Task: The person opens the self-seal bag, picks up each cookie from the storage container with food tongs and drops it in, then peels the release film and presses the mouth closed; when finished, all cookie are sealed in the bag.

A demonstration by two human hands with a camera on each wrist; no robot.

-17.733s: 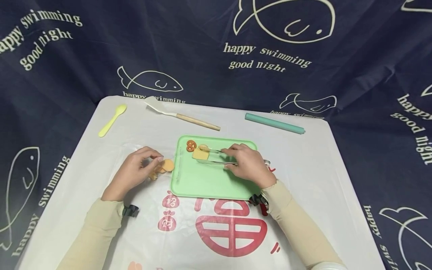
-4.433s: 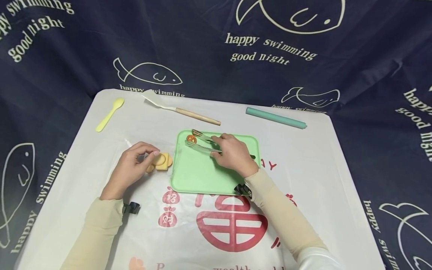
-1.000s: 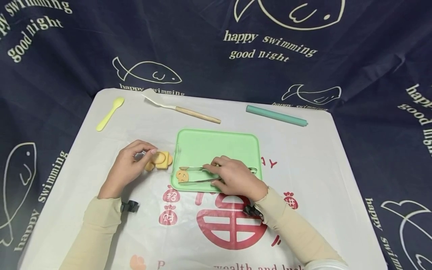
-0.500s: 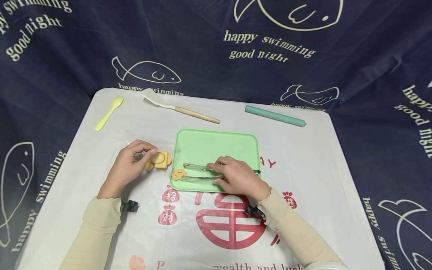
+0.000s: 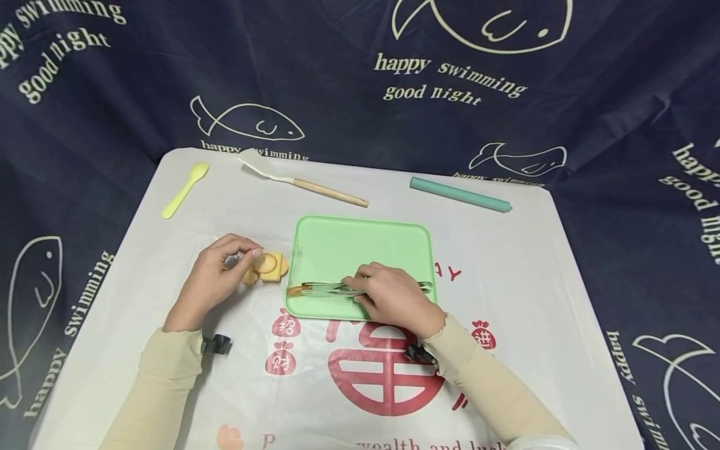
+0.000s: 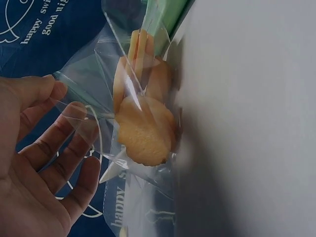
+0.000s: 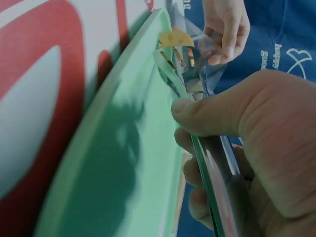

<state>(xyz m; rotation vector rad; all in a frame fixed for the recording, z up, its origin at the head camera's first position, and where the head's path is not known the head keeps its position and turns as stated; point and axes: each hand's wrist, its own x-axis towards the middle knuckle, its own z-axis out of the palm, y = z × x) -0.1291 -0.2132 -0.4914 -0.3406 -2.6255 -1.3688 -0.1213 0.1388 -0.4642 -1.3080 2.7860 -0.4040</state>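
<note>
My left hand [image 5: 216, 275] pinches the edge of a clear plastic bag [image 6: 84, 66] between thumb and fingertip. Inside the bag lie several cookies [image 6: 145, 131], round and square ones among them. My right hand [image 5: 394, 300] grips metal tongs [image 5: 329, 289] held low over the green tray [image 5: 360, 240]. At the tray's left rim the tong tips, close together, meet one round cookie [image 5: 295, 290], which stands tilted. The right wrist view shows the cookie [image 7: 176, 39] right at the tong tips, with the bag's mouth behind it.
Along the back of the white table [image 5: 112, 350] lie a yellow spoon [image 5: 185, 190], a spatula [image 5: 304, 182] with a wooden handle, and a teal rod [image 5: 461, 195]. A dark blue printed cloth [image 5: 343, 75] hangs behind the table.
Earlier, a pretzel and square and round cookies lay on the tray; a square one now shows in the bag. In the last second, the tong arms have closed together and the round cookie has tilted.
</note>
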